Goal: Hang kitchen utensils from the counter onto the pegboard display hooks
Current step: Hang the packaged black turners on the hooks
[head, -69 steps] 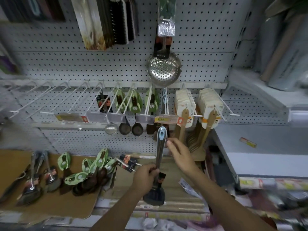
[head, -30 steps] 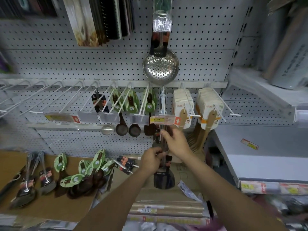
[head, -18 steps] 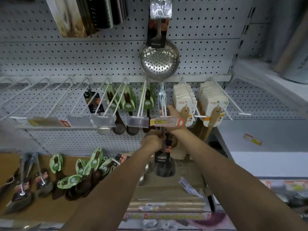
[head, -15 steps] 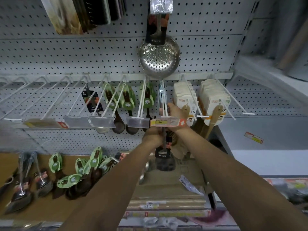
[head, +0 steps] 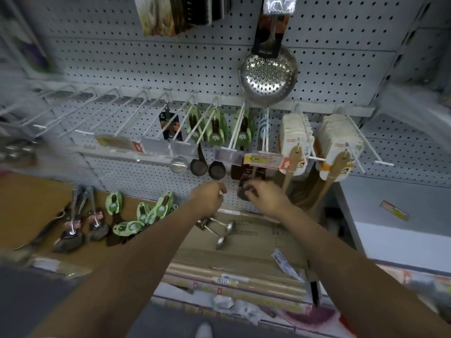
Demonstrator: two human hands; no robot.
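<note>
The black spatula [head: 246, 189] now hangs from the hook with the blue-carded handles [head: 264, 125], behind the yellow price tag [head: 263, 160], its blade low in front of the pegboard [head: 122, 62]. The right hand [head: 264, 198] sits just beside that blade with fingers loosely curled; whether they touch it I cannot tell. The left hand [head: 207, 197] hovers near, fingers curled in, seemingly holding nothing. On the cardboard-covered counter [head: 31, 203] lie green-carded ladles [head: 144, 215], dark spatulas [head: 80, 230] and small steel spoons [head: 217, 230], waiting to go up. My worry is a wrist brushing the hanging blade on the way down: it could swing into the wooden spatulas [head: 292, 172] alongside, or knock the price tag askew. Reaching for the tangled green pile could drag several off together.
</note>
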